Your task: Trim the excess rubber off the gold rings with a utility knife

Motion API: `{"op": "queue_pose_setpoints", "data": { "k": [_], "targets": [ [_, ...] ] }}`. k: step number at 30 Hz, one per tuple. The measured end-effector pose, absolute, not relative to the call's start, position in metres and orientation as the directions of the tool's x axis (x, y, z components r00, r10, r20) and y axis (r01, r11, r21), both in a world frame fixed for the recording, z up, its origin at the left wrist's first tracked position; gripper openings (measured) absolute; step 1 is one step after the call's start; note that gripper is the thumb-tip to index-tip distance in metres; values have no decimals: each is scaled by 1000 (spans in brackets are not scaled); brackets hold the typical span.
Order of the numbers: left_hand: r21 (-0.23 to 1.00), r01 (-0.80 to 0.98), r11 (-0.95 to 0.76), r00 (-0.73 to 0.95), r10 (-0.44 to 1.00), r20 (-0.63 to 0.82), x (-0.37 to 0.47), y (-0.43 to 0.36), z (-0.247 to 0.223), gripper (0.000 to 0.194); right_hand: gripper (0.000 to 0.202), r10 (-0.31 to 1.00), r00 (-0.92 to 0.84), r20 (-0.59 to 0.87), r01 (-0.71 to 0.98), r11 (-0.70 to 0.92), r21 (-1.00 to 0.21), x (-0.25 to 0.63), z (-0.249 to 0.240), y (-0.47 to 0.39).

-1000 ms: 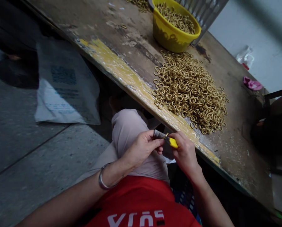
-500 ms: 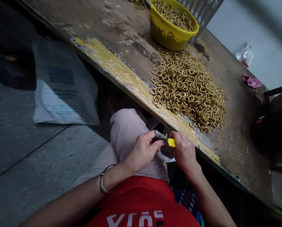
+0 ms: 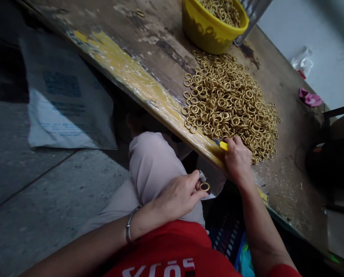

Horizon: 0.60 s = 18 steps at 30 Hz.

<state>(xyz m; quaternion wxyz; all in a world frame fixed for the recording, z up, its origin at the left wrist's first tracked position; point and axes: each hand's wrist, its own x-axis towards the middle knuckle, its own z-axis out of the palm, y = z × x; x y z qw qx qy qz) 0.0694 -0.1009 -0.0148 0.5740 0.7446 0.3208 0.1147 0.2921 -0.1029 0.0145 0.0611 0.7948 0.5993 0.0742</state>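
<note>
My left hand [image 3: 179, 194] is above my lap, closed on a gold ring [image 3: 204, 187] held near the thumb tip. A grey wrap covers one of its fingertips. My right hand [image 3: 238, 157] is at the near edge of the ring pile [image 3: 232, 100], closed round a yellow cutter [image 3: 223, 146] whose dark blade end points left. Whether its fingers also touch a ring is hidden.
A yellow bowl [image 3: 212, 29] of rings stands behind the pile on the worn table [image 3: 166, 50]. A printed sack [image 3: 65, 104] is on the floor at left. A pink cloth [image 3: 310, 97] lies at the table's far right. Below the table is a blue basket [image 3: 228, 234].
My right hand, with the cutter, has moved away from my left hand, up to the pile. My left hand has lowered slightly, and its ring now shows clearly. The view has shifted a little.
</note>
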Motion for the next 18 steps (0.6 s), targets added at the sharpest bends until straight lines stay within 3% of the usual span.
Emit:
{"op": "queue_pose_setpoints", "data": {
  "k": [2, 4, 6, 8, 10, 13, 18],
  "targets": [
    [918, 358, -172, 789, 582, -198, 70, -101, -18, 18, 26, 959, 281, 38, 942, -283, 180, 295, 15, -100],
    [935, 327, -134, 767, 616, -180, 70, -99, -20, 18, 22, 966, 252, 63, 966, -254, 44, 296, 19, -104],
    [970, 241, 3, 700, 693, -176, 69, -95, -20, 16, 15, 978, 188, 86, 958, -164, -234, 293, 25, -112],
    [973, 97, 209, 650, 727, -221, 68, -88, -19, 18, 18, 991, 122, 49, 848, -79, -524, 284, 33, -121],
    [908, -48, 416, 667, 690, -280, 68, -80, -16, 21, 24, 997, 72, -38, 702, -78, -708, 273, 39, -130],
    [778, -165, 606, 722, 612, -323, 66, -73, -12, 30, 26, 988, 42, -152, 531, -151, -834, 260, 39, -138],
    [649, -182, 739, 779, 511, -363, 62, -78, -11, 34, 26, 982, 23, -189, 348, -185, -919, 251, 31, -142]
  ]
}}
